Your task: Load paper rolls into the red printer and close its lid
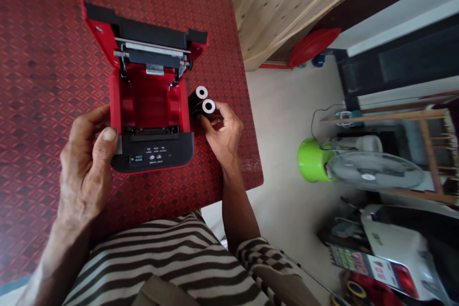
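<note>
A red and black receipt printer [152, 150] sits on the table with its lid [150, 33] raised and its red inner bay [150, 100] in plain sight, holding no roll. My left hand [86, 167] grips the printer's left side, the thumb on the front corner and the fingers along the outer wall. Just off the printer's right side, two dark-wrapped paper rolls stand on end, showing white ring-shaped tops. The nearer roll [208, 106] is between the thumb and fingers of my right hand [224, 129]. The farther roll [201, 92] stands right behind it.
A red patterned cloth covers the table [43, 81], whose right edge is close beside my right hand. On the floor side are a green bucket [311, 160], a fan [375, 170], a wooden rack [426, 153] and a white machine [390, 239]. A wooden panel [272, 0] borders the far right.
</note>
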`<state>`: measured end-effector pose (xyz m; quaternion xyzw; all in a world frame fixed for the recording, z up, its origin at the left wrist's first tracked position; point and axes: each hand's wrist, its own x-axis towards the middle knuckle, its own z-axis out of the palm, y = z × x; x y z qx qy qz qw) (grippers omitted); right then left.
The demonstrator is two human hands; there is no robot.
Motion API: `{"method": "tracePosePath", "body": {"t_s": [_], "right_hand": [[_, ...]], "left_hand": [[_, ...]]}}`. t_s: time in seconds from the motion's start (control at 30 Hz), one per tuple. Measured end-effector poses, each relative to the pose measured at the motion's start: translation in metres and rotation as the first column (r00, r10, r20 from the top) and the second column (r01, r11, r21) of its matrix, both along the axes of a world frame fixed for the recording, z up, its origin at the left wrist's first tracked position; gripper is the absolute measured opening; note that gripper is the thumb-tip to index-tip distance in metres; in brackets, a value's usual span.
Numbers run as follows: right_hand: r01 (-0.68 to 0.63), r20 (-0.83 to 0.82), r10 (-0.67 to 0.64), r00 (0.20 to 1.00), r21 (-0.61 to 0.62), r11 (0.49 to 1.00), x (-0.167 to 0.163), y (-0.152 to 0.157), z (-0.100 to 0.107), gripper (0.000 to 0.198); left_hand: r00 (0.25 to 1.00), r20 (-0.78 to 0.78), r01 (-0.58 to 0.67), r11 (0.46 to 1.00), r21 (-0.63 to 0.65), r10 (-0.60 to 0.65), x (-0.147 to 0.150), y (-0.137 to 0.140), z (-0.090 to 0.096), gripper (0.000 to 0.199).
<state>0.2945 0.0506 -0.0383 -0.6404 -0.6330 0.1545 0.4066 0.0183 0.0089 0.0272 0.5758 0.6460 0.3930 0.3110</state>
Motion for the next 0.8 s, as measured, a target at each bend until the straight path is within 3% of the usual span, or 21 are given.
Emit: {"method": "tracePosePath", "body": {"t_s": [0.2,0.37,0.57,0.8], "right_hand": [[-0.049,-0.007,0.048,0.999,-0.063,0.997,0.002,0.000,-0.001,0.023],[-0.146,-0.078,0.134,0.988,-0.184,0.972,0.018,0.001,0.020,0.054],[-0.118,0.048,0.126,0.991,-0.142,0.983,0.011,0.024,0.025,0.065],[0.015,0.267,0.033,0.963,-0.177,0.984,-0.020,0.042,0.028,0.021]], "left_hand": [[1.000,-0.006,-0.002,1.000,-0.010,0.002,0.001,0.001,0.001,0.052],[1.000,0.013,0.000,1.000,-0.004,0.000,0.002,0.002,0.003,0.051],[1.000,0.002,-0.003,1.000,-0.017,0.003,0.001,0.001,0.002,0.053],[1.000,-0.009,0.009,1.000,0.007,-0.009,0.001,0.002,0.001,0.055]]}}
